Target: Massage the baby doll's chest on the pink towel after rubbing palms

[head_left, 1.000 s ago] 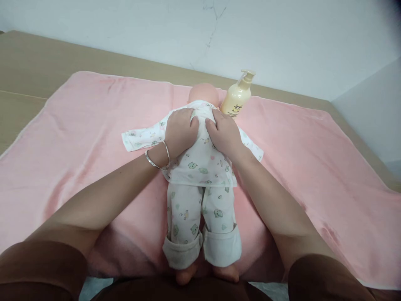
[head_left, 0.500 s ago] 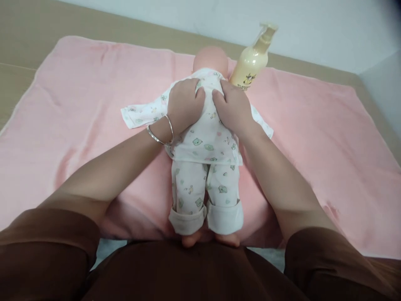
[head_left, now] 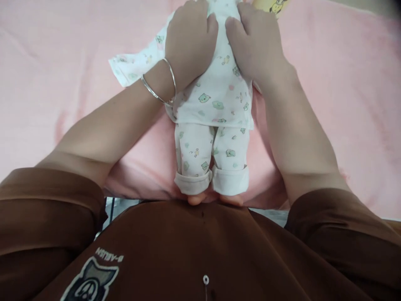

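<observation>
A person in a brown short-sleeved shirt (head_left: 194, 251) with a cartoon emblem near its lower left leans over a soft baby doll in white printed pyjamas (head_left: 213, 100) that lies face down and lengthwise on a pink towel (head_left: 338, 96), its bare feet just at the shirt's front edge and its rolled trouser cuffs side by side. Both bare forearms reach forward on either side of the doll's legs. The left hand (head_left: 189, 39), with a thin silver bangle (head_left: 159, 85) on its wrist, lies flat on the doll's upper back, fingers held together and palm down on the cloth. The right hand (head_left: 255, 44) lies beside it, also palm down, fingers together; the two thumbs nearly meet over the middle of the back. Neither hand pinches the fabric so far as can be seen. One empty pyjama sleeve (head_left: 134, 69) spreads out on the towel to the left. At the top edge, just beyond the right hand, a sliver of a cream-coloured bottle (head_left: 272, 5) shows.
</observation>
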A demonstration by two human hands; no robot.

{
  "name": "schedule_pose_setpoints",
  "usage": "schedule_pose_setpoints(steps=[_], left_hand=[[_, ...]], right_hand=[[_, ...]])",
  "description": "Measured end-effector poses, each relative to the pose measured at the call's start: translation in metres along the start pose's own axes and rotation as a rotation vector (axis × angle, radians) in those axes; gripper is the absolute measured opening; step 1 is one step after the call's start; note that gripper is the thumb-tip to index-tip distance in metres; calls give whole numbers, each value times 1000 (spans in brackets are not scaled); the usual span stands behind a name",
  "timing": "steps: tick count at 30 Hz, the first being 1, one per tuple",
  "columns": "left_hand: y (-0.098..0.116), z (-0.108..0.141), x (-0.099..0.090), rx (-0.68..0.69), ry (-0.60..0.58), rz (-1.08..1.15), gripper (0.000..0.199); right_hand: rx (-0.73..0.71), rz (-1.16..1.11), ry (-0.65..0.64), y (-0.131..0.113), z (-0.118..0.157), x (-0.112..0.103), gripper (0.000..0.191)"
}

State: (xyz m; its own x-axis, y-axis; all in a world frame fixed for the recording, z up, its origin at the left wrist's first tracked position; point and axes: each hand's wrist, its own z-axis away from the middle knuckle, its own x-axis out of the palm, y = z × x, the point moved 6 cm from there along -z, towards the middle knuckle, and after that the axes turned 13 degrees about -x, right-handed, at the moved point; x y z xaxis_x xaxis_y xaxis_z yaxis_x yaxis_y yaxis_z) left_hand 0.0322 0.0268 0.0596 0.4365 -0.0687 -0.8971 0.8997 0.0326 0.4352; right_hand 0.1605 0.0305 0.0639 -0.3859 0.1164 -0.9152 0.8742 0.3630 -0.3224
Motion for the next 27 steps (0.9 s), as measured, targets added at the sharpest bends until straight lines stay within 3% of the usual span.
schedule_pose_setpoints(steps=[3, 6, 9, 12, 15, 20, 22, 24, 27], left_hand=[[14, 19, -6, 121, 57, -174, 50], [19, 24, -5, 175, 41, -190, 45], [10, 7, -5, 158, 45, -112, 48], [-1, -13, -6, 162, 66, -44, 56], [-2, -14, -5, 154, 79, -46, 59], [16, 21, -7, 119, 91, -196, 45], [23, 32, -6, 147, 75, -233, 43], [25, 35, -5, 162, 81, -228, 44], [22, 31, -2, 184, 121, -184, 45]], right_hand=[[-25, -38, -63, 0, 1, -6, 29], [0, 104, -91, -12, 8, -11, 28], [5, 258, -104, -33, 18, -15, 23], [-21, 244, -129, -44, 22, -17, 22], [-38, 162, -115, -35, 17, -18, 27], [-35, -11, -48, -11, 4, -11, 21], [-34, -5, -39, -9, 2, -7, 31], [-43, 10, -35, -9, 1, -4, 38], [-47, -13, -30, -7, 1, 2, 32]])
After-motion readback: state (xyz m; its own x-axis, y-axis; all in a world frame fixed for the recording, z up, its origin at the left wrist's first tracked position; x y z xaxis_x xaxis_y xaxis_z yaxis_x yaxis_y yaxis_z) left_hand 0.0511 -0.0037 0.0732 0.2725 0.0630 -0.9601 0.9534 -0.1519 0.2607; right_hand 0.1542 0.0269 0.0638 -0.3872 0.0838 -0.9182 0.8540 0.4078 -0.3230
